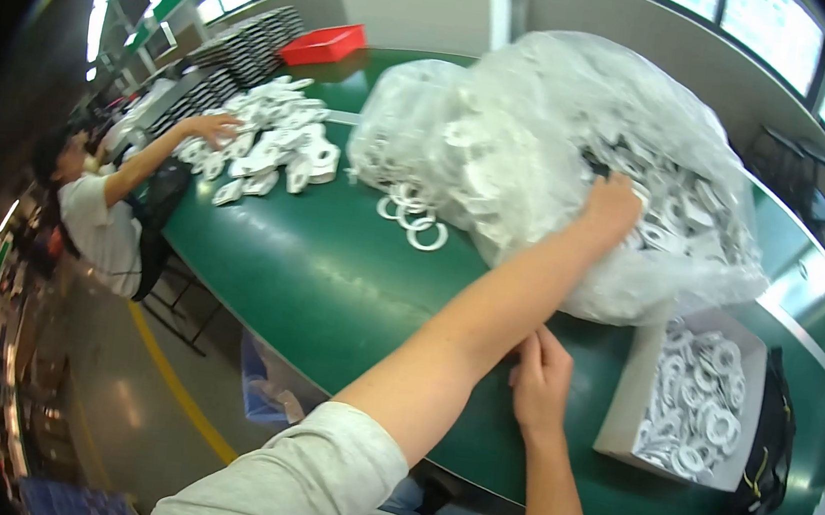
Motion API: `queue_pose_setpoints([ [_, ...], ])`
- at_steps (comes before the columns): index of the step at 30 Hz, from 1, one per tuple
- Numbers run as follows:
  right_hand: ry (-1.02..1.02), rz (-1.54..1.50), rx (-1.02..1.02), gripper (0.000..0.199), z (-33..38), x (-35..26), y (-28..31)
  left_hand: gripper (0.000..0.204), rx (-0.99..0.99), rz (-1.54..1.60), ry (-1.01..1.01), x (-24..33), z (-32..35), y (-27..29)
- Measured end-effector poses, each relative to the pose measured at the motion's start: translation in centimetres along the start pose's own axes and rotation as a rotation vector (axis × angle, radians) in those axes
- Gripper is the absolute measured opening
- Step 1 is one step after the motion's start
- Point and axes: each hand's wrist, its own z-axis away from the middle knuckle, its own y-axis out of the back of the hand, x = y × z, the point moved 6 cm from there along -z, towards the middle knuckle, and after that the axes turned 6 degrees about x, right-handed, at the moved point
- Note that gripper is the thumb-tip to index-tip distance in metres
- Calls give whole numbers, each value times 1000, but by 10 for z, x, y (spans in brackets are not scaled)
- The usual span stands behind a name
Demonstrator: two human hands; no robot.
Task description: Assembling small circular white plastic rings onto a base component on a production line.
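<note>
My left arm stretches across the table, and my left hand is inside the mouth of a large clear plastic bag full of white plastic parts. Its fingers are bent down among these parts and mostly hidden, so I cannot see what they touch. A small dark thing lies by the fingertips. Below my left forearm, close to it, is my right hand over the green table. Its fingers are curled in, and whatever they hold is hidden.
An open carton of white rings stands at the right, beside a black pouch. Loose white rings lie left of the bag. A co-worker's hand touches a pile of white parts. A red bin sits far back.
</note>
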Motion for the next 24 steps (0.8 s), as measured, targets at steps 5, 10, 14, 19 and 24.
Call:
queue_pose_setpoints([
  [5, 100, 81, -51, 22, 2, 0, -5, 20, -262, 194, -117, -9, 25, 32],
  [10, 113, 112, -62, 19, 1, 4, -10, 37, -270, 280, -22, -29, 28, 38],
  [14, 127, 88, -25, 19, 0, 5, -7, 44, -254, 287, 25, -20, 17, 29],
  [19, 145, 164, -12, 15, 0, 0, -8, 45, -379, 255, 107, -24, -3, 3],
  [24, 149, 173, 16, 14, 0, -1, -2, 59, -343, 145, 223, -14, -11, 0],
])
